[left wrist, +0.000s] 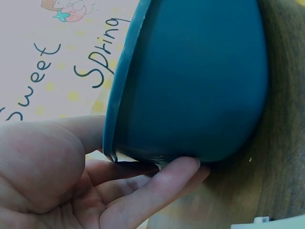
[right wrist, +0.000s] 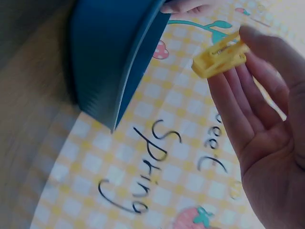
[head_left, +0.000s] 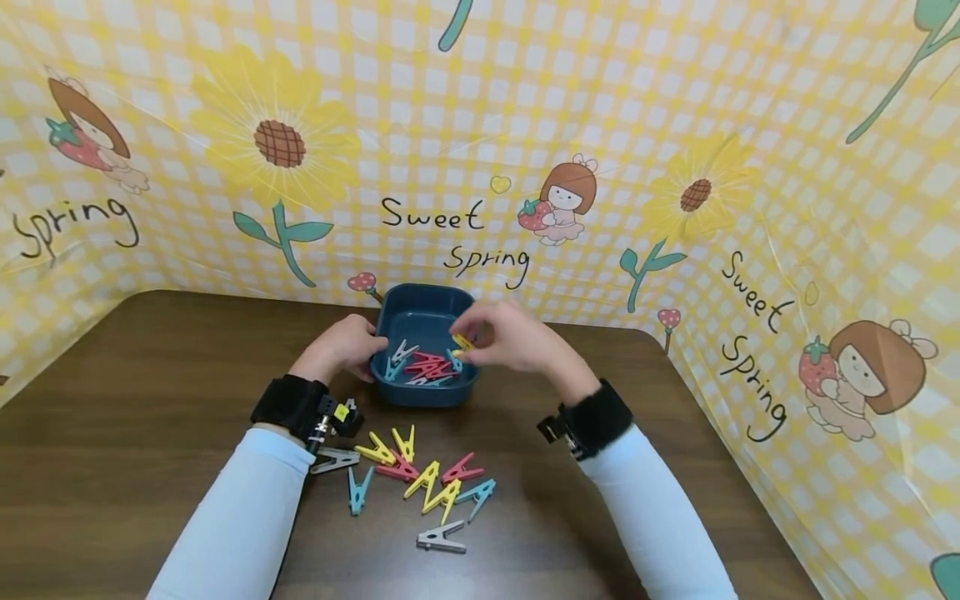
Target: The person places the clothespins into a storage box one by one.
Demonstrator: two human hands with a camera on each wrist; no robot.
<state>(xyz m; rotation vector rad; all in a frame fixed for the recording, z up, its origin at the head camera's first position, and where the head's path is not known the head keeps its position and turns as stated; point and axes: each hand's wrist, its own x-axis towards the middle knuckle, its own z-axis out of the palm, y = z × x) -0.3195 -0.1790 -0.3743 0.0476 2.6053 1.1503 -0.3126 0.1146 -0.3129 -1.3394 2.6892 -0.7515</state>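
A dark blue plastic basin [head_left: 425,398] stands near the back of the table, with several red, blue and grey clothespins [head_left: 429,367] lying in its front half. My left hand [head_left: 343,346] grips the basin's left side, thumb over the rim and fingers against the outer wall, as the left wrist view shows up close. Above the basin's right rim, my right hand [head_left: 510,335] pinches a yellow clothespin [right wrist: 219,57] between thumb and fingers. In the right wrist view the clothespin is held up off the basin's wall [right wrist: 105,62].
In front of the basin, several yellow clothespins [head_left: 423,480] lie scattered on the wooden table [head_left: 187,367]. Among them are red ones [head_left: 462,469], blue ones [head_left: 358,490] and grey ones [head_left: 442,537]. A yellow checked cloth [head_left: 427,150] with printed flowers hangs behind the table and along its sides.
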